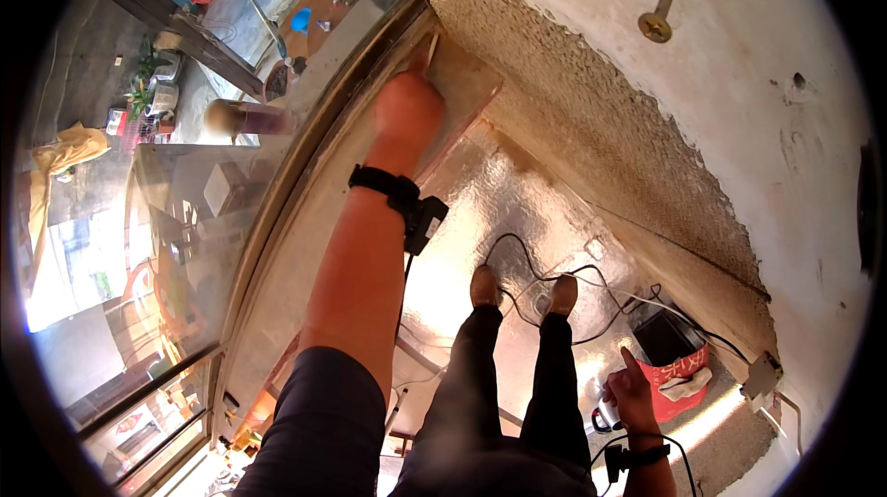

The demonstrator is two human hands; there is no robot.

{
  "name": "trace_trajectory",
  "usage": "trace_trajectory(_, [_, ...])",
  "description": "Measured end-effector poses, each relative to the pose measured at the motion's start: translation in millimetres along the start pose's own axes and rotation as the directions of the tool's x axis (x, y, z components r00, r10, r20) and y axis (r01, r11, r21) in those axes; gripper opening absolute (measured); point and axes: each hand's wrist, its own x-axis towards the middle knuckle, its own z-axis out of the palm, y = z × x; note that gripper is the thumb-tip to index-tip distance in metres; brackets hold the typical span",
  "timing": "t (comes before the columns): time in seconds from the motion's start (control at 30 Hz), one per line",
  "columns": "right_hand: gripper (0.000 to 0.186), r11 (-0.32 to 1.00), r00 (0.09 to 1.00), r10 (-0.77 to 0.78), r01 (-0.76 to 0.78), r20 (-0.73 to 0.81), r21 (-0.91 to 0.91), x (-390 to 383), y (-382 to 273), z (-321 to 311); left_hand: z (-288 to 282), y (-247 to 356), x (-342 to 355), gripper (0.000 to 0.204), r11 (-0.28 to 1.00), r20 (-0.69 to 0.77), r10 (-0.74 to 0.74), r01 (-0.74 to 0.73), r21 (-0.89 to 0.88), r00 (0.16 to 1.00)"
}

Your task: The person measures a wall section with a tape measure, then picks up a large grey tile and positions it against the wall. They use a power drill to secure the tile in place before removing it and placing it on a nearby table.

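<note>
My left arm, with a black wrist strap and a small black box on it, reaches far forward over the window sill. At the sill's far corner my left hand (409, 109) is closed, fingertips low against the surface. A thin pale strip (433, 49) shows at those fingertips; most of the grip is hidden behind the hand. Down at the lower right, my right hand (633, 393) has its index finger stretched out and the others curled. Against the curled fingers is a small white and black object (605, 417), its kind unclear. A black strap circles that wrist too.
A glass window (249, 220) in a wooden frame runs along the left, with plants and clutter behind it. On the right, a rough-edged wall (739, 63) carries a protruding screw (658, 26). Black and white cables (591, 289) cross the shiny floor beside a red container (679, 384).
</note>
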Motion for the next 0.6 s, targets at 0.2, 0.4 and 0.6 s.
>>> trace_trajectory(0.2, [0.062, 1.000, 1.000, -0.008, 0.008, 0.006, 0.009, -1.6, -0.1, -2.0, -8.2, -8.3, -15.4, 0.047, 0.995, -0.009, -0.040, 0.039, -0.093, 0.999])
trace_trajectory(0.4, [0.062, 0.998, 1.000, 0.028, -0.027, -0.007, 0.056, -4.9, -4.5, -3.3, 7.3, -9.8, -3.1, 0.046, 0.992, -0.066, -0.042, 0.033, -0.124, 0.997])
trace_trajectory(0.6, [0.061, 0.998, 1.000, 0.004, -0.004, -0.010, 0.055, -5.7, -0.4, -3.8, 3.7, -17.8, -19.5, 0.046, 0.983, -0.022, -0.070, 0.065, -0.171, 0.997])
